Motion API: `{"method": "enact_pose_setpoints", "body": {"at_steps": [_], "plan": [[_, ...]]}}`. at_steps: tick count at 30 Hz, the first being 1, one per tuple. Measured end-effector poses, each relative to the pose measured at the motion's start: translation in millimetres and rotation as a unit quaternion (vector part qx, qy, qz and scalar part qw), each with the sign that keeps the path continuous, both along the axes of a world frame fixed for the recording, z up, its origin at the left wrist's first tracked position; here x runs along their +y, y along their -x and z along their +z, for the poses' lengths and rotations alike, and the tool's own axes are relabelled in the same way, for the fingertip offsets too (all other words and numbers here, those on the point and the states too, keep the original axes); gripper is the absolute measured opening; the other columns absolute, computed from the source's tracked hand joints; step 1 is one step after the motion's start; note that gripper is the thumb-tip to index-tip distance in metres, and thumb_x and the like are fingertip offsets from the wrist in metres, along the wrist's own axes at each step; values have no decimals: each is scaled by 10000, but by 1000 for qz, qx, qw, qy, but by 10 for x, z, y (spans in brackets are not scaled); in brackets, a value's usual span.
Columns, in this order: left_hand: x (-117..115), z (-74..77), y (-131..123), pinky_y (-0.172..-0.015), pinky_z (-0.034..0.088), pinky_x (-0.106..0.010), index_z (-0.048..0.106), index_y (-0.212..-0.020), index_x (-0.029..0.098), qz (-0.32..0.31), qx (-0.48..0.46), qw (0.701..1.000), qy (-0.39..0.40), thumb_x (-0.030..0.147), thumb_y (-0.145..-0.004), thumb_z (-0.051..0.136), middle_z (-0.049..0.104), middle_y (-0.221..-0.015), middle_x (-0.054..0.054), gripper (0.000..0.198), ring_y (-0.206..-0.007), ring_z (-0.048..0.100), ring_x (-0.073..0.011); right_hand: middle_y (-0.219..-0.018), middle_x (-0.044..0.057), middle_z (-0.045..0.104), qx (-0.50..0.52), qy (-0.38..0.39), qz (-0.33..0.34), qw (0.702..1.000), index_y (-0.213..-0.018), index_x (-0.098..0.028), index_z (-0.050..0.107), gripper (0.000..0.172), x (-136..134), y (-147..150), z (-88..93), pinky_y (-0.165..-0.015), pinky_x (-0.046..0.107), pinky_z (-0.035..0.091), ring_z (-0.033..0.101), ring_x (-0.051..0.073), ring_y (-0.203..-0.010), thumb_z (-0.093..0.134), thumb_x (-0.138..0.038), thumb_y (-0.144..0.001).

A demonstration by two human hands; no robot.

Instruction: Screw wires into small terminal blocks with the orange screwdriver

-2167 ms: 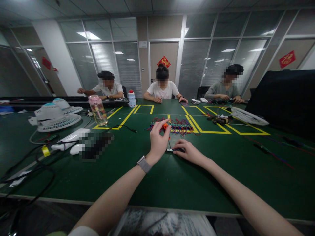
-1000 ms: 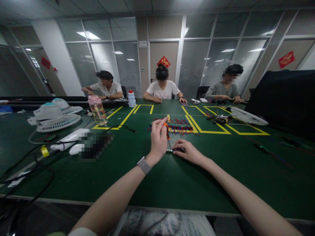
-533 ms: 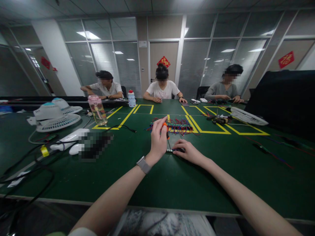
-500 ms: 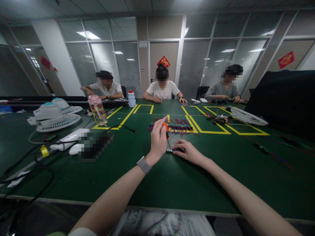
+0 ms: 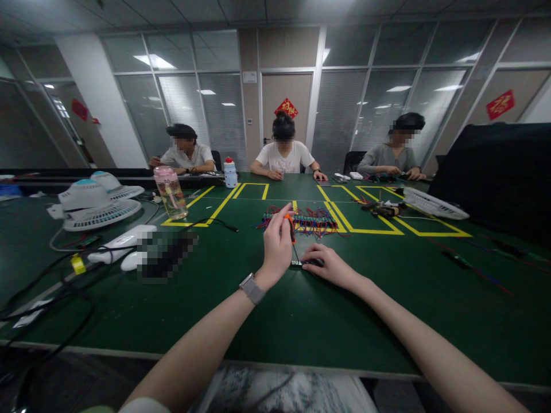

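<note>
My left hand (image 5: 276, 249), with a watch on its wrist, is closed on a screwdriver (image 5: 293, 236) with an orange and black handle. The thin shaft slants down to a small dark part with a pale row (image 5: 297, 263) lying on the green table. My right hand (image 5: 330, 267) rests on the table and pinches the right end of that part, its fingers covering most of it. Just beyond my hands lies a row of small green circuit boards (image 5: 318, 220) with red and blue wires.
Left are white fans (image 5: 101, 206), a pink-lidded bottle (image 5: 171, 195), a white power strip (image 5: 120, 244) and black cables. Right are black-handled tools (image 5: 385, 210), a white keyboard (image 5: 434, 203) and a dark screen (image 5: 499, 183). Yellow tape marks the table (image 5: 370, 321); three people sit opposite.
The screwdriver's handle has turned slightly in my left hand, showing less orange. My right hand stays in place. Across the table, the person at left has shifted an arm.
</note>
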State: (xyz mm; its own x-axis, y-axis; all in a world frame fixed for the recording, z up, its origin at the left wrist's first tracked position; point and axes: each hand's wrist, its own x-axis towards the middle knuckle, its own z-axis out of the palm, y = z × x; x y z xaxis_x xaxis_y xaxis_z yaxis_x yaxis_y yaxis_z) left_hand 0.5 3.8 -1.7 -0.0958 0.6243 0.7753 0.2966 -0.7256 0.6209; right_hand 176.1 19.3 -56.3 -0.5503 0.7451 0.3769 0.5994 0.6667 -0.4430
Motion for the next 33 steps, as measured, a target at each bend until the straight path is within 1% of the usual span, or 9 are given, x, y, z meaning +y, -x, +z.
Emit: {"method": "enact_pose_setpoints", "body": {"at_steps": [5,8,13,16,18,21,23,29,33], "plan": [[-19,14,-3,-906,439,-305,600,-1133,209,25,15,1000,-10,262,-928,437,623,-1083,-65,266,-1014,574,-165,-938,65,608,-4,2,1,1000,-949,-215,725,170,-11,7,19,-823,323,460,586,193,-868,628,-287,-830],[-44,17,-10,-876,449,-286,627,-1100,223,46,22,999,-2,282,-921,455,581,-1042,-61,255,-964,572,-155,-926,63,609,-2,1,2,1000,-942,-211,727,165,-20,13,26,-819,319,461,589,191,-862,630,-280,-828],[-16,-12,-18,-991,396,-323,548,-1225,224,14,3,1000,-4,222,-952,352,568,-1196,-74,336,-1139,520,-168,-938,60,611,-2,2,2,1000,-946,-213,724,163,-18,11,21,-830,319,456,588,194,-879,634,-275,-825],[2,-13,-16,-953,425,-326,527,-1236,220,7,-9,1000,6,233,-943,393,608,-1165,-71,322,-1077,564,-169,-932,60,609,-3,-1,2,1000,-949,-213,723,165,-9,5,11,-835,319,453,584,195,-881,633,-278,-827],[-7,-2,-15,-918,439,-312,567,-1172,213,22,-3,1000,-4,242,-919,459,618,-1102,-65,277,-1021,576,-168,-931,60,606,-3,-2,2,1000,-949,-211,722,164,-4,4,6,-831,317,452,581,194,-879,633,-276,-828],[-41,17,-18,-868,452,-291,625,-1064,211,57,14,998,-11,257,-890,516,572,-1004,-53,210,-935,565,-157,-932,62,605,-4,-2,0,1000,-942,-209,723,162,-4,7,6,-824,318,453,579,194,-875,634,-278,-826],[-56,22,-20,-865,453,-286,626,-1082,219,66,18,998,-1,267,-905,485,528,-1005,-56,231,-933,554,-152,-928,62,607,-3,-2,0,1000,-934,-206,725,159,-7,10,10,-825,321,454,580,195,-875,636,-279,-824],[-14,8,-14,-1015,381,-331,558,-1200,209,34,2,999,-5,251,-947,380,537,-1211,-83,312,-1161,496,-170,-940,63,611,1,4,1,1000,-940,-216,724,163,-8,6,14,-831,326,460,585,198,-884,632,-289,-827],[-1,3,-11,-982,410,-329,543,-1214,195,15,-11,1000,-1,244,-955,363,601,-1186,-83,319,-1113,548,-164,-940,65,608,-1,4,0,1000,-946,-215,724,172,-7,8,13,-831,328,462,585,199,-881,627,-298,-830]]}}
